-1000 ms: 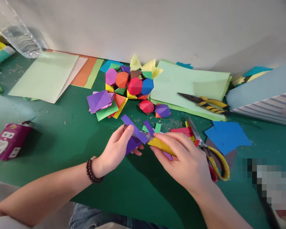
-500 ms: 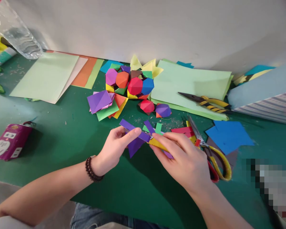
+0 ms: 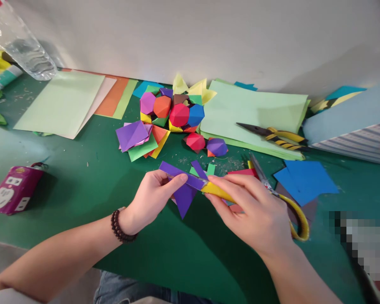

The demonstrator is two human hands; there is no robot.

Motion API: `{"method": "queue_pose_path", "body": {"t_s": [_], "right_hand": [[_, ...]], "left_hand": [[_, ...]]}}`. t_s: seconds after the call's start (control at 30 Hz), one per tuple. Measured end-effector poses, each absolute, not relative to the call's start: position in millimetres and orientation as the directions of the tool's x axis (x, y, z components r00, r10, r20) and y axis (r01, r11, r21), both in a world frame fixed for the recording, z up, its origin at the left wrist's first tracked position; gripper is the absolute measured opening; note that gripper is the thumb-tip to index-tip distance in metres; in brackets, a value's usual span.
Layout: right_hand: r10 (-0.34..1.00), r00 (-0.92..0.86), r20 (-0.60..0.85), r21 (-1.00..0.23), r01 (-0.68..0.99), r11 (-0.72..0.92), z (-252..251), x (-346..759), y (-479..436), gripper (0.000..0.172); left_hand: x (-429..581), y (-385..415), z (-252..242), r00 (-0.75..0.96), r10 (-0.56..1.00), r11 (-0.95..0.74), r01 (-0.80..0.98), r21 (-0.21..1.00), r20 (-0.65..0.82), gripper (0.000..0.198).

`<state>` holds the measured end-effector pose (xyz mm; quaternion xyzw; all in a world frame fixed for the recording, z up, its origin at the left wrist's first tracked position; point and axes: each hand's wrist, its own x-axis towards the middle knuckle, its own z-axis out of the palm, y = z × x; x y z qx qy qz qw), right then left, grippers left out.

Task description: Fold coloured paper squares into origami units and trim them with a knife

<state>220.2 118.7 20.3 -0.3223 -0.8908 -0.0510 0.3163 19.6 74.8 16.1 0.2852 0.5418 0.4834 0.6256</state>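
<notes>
The left hand (image 3: 150, 202) sits just left of the middle of the frame, its fingers curled together and out of clear view behind the paper. Its thumb (image 3: 177, 179) lies along a purple paper strip (image 3: 180, 174), pressing it against the fingers beneath. A purple triangular flap (image 3: 183, 199) hangs below that grip, though I cannot tell whether it is part of the same strip. A dark bead bracelet (image 3: 122, 227) circles the left wrist.

The right hand (image 3: 248, 215) is at the lower right of centre, its fingers only slightly spread. Their tips rest on a yellow paper strip (image 3: 217, 191), with the thumb (image 3: 213, 202) below, pinching the strip between them. The yellow and purple strips meet between the hands, at the bottom middle of the frame.

Yellow-handled scissors (image 3: 299, 221) lie partly under the right hand, blades pointing up and away. Blue paper (image 3: 307, 181) lies to their right on the green cutting mat (image 3: 82, 202). Above the hands, at the centre, sits a heap of folded paper polyhedra (image 3: 174, 109), with light green sheets (image 3: 253, 107) to its right. A pointed tool with yellow-and-black handles (image 3: 272, 136) rests on those sheets.
</notes>
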Motion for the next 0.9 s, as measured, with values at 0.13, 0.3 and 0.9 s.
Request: {"method": "queue_pose_path", "body": {"t_s": [0.13, 0.3, 0.9], "right_hand": [[0.536, -0.613, 0.581, -0.109, 0.595, 0.797, 22.3, 222.5, 120.3, 0.025], [0.531, -0.614, 0.584, -0.094, 0.598, 0.796, 23.1, 231.3, 126.2, 0.027], [0.528, -0.634, 0.565, -0.123, 0.568, 0.814, 21.4, 225.3, 123.0, 0.022]], "left_hand": [[19.4, 73.7, 16.9, -0.033, 0.916, 0.379, -0.247, 0.892, -0.399, 0.031], [16.7, 73.4, 19.9, -0.037, 0.914, 0.384, -0.235, 0.893, -0.403, 0.031], [18.9, 72.8, 15.2, 0.025, 0.945, 0.317, -0.318, 0.893, -0.327, 0.021]]}}
